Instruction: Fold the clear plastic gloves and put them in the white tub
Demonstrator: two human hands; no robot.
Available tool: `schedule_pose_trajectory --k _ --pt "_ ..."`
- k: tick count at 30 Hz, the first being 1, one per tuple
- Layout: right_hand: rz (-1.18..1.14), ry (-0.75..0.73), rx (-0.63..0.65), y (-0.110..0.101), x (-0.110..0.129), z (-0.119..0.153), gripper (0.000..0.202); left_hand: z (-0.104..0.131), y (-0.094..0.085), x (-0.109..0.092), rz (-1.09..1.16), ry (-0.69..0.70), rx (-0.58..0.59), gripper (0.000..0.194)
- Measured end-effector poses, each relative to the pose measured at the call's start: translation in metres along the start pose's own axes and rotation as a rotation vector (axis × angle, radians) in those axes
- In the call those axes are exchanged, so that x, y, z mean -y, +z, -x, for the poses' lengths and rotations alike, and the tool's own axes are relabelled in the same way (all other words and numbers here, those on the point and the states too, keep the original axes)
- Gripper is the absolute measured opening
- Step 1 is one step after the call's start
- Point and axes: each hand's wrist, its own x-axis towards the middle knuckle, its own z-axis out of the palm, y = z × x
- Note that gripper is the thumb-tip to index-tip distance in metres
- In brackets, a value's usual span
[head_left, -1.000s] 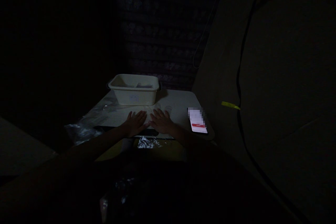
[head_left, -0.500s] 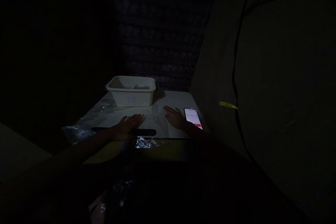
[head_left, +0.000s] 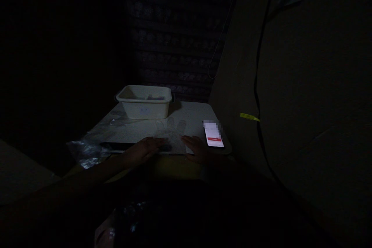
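In the dim head view, a thin clear plastic glove (head_left: 172,131) lies on the white tabletop, its finger shapes pointing away from me. My left hand (head_left: 147,148) rests by its lower left side, fingers stretched out over a long black bar (head_left: 119,147) along the near edge. On the glove's right side is my right hand (head_left: 195,148), fingers extended towards the glove and its wrist lost in shadow. Neither hand appears to grip anything. Darkness hides whether the fingertips touch the film.
A white tub (head_left: 147,107) with unclear contents stands at the back left of the table (head_left: 194,110). Crumpled clear plastic (head_left: 88,153) hangs at the left edge. A lit phone (head_left: 214,135) lies at the right. A black cable (head_left: 257,85) runs down the right wall.
Both hands have slid towards me to the table's near edge, uncovering the glove's finger shapes. The shiny crumpled film at the front edge no longer shows.
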Motion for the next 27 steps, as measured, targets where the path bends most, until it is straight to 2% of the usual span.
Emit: schedule_pose_trajectory --k 3,7,10,13,16,19,23,27 --pt "-0.100 0.027 -0.135 0.013 -0.002 -0.014 0.048 0.003 -0.003 -0.004 0.071 0.029 -0.079 0.038" --pt "-0.340 0.006 -0.259 0.021 0.000 -0.023 0.025 0.004 -0.001 -0.004 0.067 0.021 -0.144 0.041" --pt "-0.545 0.053 -0.302 0.021 0.002 -0.025 0.023 0.002 0.004 0.005 0.005 -0.048 -0.190 0.050" --pt "-0.676 0.158 -0.307 0.019 0.003 -0.024 0.024 -0.001 0.011 0.017 0.000 -0.134 -0.225 0.039" --pt "-0.713 0.236 -0.284 0.013 0.003 -0.023 0.024 -0.003 0.015 0.023 0.048 -0.144 -0.228 0.025" --pt "-0.699 0.306 -0.247 0.008 0.003 -0.024 0.020 -0.006 0.014 0.022 0.130 -0.188 -0.210 0.027" --pt "-0.693 0.383 -0.226 0.004 0.000 -0.027 0.015 -0.009 0.010 0.015 0.295 -0.366 -0.172 0.035" --pt "-0.726 0.565 -0.201 -0.002 0.000 -0.029 0.013 -0.010 0.007 0.011 0.443 -0.456 -0.173 0.034"
